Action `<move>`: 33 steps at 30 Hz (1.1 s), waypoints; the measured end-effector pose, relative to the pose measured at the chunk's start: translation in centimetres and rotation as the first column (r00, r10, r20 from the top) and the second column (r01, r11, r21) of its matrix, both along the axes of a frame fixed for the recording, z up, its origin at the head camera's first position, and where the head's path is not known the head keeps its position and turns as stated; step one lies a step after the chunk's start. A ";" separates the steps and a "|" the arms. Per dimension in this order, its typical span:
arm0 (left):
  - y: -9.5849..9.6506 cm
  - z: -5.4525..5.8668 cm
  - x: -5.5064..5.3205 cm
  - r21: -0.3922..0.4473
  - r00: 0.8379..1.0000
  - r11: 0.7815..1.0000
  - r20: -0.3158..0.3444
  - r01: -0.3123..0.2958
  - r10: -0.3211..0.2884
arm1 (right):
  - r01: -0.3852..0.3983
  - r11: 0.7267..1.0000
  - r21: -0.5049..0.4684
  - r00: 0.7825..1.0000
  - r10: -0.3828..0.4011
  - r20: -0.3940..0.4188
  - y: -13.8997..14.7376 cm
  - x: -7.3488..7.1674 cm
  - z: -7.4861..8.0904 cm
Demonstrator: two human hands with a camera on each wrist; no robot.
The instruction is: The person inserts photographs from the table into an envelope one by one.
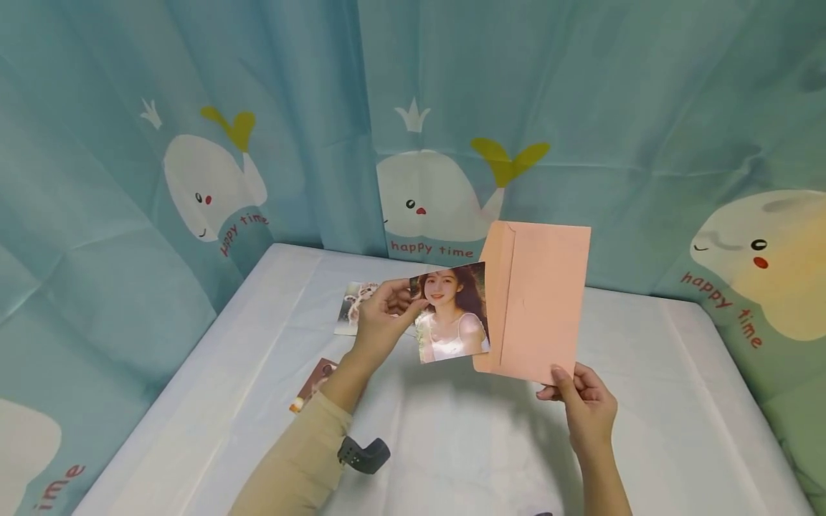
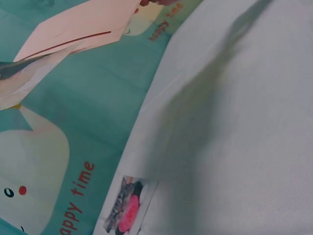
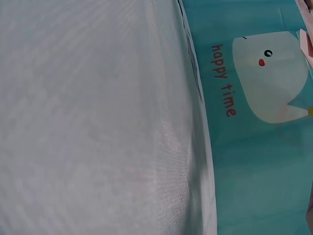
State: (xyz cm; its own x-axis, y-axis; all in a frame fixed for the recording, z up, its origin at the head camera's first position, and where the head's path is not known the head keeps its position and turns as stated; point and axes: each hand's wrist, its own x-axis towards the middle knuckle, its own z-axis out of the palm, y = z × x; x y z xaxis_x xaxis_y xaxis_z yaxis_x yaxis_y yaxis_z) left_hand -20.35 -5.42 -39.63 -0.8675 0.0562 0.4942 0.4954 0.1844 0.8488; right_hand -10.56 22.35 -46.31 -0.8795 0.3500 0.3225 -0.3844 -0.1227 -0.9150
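My left hand [image 1: 385, 315] pinches a photo print [image 1: 452, 315] by its left edge, thumb in front. The print shows a long-haired person in a white top. My right hand [image 1: 589, 408] holds a pink paper envelope [image 1: 545, 301] by its bottom right corner, thumb on the near face. The envelope stands nearly upright above the table, its flap side to the left. The photo's right edge overlaps the flap in the head view. In the left wrist view the envelope [image 2: 88, 24] is at the upper left; only a sliver shows at the right wrist view's right edge.
On the white-covered table [image 1: 645, 430], one print with a pale animal [image 1: 353, 304] lies behind my left hand. A reddish-brown print [image 1: 316, 383] is partly hidden by my left forearm. Blue-green curtains [image 1: 581, 86] with whale pictures stand around the table's back and sides.
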 end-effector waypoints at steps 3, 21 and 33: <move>0.2 -0.1 -0.1 -0.031 0.995 0.999 -0.100 -0.015 0.011 | -0.020 1.000 0.008 1.000 0.020 -0.018 0.1 -0.1 -0.3; 2.2 -1.0 -1.2 0.008 0.996 1.000 -0.089 -0.007 0.008 | 0.005 1.000 -0.014 1.000 -0.005 0.015 0.0 -0.1 -0.3; 4.0 -0.9 -1.3 0.051 0.997 0.996 -0.028 0.072 -0.071 | -0.076 0.996 -0.047 0.996 0.075 -0.041 0.4 -0.1 -0.6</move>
State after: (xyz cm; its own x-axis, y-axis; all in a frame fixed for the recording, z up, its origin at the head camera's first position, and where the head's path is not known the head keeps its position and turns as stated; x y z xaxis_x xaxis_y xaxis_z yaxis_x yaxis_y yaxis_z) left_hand -21.68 -1.41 -40.56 -0.8489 0.0912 0.5206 0.5280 0.1038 0.8429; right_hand -10.63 22.73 -46.90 -0.8909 0.2991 0.3417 -0.4079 -0.1964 -0.8917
